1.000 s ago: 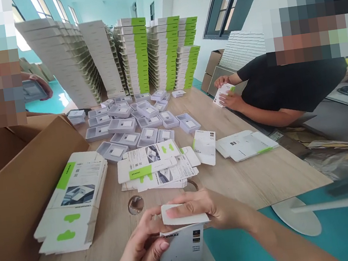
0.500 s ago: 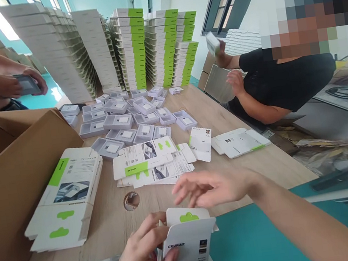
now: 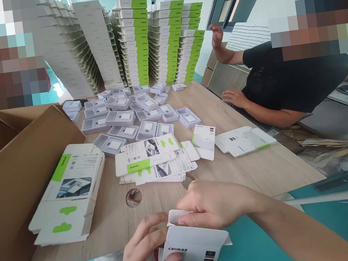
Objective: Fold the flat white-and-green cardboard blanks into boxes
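Note:
A white cardboard box (image 3: 192,250) printed with CEUKAZ stands upright close to me at the table's near edge, its top end unclosed. Wrapped round its left side is my left hand (image 3: 148,251), thumb on the front face. My right hand (image 3: 212,204) pinches the raised back top flap, fingers curled and partly hiding it. Beyond the hands lies a loose pile of flattened printed boxes (image 3: 151,155). Another stack of flat boxes (image 3: 73,191) with green marks is to the left.
Plastic trays (image 3: 121,118) cover the table's middle. Tall stacks of white-green boxes (image 3: 135,45) stand behind. An open brown carton (image 3: 33,179) is at left. More flat boxes (image 3: 246,140) lie at right. A co-worker in a black shirt (image 3: 289,81) sits right; another person is far left.
My right hand has come down onto the box's top flap and closed on it. The right co-worker's raised hand no longer holds a small box. The view has shifted slightly.

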The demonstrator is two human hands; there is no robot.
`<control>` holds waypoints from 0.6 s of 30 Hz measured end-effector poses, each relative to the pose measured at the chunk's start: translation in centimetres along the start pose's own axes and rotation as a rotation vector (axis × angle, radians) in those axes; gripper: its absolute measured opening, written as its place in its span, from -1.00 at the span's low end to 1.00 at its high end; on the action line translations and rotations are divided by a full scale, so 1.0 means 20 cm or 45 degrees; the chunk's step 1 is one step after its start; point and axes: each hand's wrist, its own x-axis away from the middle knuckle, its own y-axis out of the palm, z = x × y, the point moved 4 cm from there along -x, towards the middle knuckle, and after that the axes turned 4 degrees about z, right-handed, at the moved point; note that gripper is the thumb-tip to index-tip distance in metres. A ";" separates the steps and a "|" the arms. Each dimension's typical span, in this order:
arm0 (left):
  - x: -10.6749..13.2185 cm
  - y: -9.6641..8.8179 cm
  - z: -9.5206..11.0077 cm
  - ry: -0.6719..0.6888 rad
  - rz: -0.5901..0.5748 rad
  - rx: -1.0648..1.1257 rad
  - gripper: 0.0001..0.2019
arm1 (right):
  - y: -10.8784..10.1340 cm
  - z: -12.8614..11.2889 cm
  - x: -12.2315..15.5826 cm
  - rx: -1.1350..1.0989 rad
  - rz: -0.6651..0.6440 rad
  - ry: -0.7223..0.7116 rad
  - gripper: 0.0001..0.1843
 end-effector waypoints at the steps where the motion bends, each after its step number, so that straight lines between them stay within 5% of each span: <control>1: -0.02 -0.01 0.00 0.009 -0.020 -0.022 -0.64 | 0.00 0.00 -0.01 0.017 0.000 0.004 -0.49; 4: -0.05 -0.01 -0.01 -0.049 -0.098 -0.044 -0.71 | 0.00 0.02 -0.04 -0.012 0.005 0.045 -0.49; 7: -0.05 -0.03 -0.03 -0.131 -0.123 -0.119 -0.75 | 0.01 0.07 -0.04 -0.344 -0.060 0.171 -0.88; 10: -0.04 -0.05 -0.05 -0.341 -0.030 -0.130 -0.82 | 0.02 0.15 0.01 -0.666 0.019 0.177 -0.58; 14: -0.02 -0.06 -0.05 -0.597 0.019 -0.020 -0.71 | 0.07 0.27 0.11 -0.978 0.133 0.152 -0.79; 18: -0.01 -0.06 -0.04 -0.654 0.046 0.058 -0.61 | 0.08 0.29 0.16 -0.805 0.020 0.088 -0.62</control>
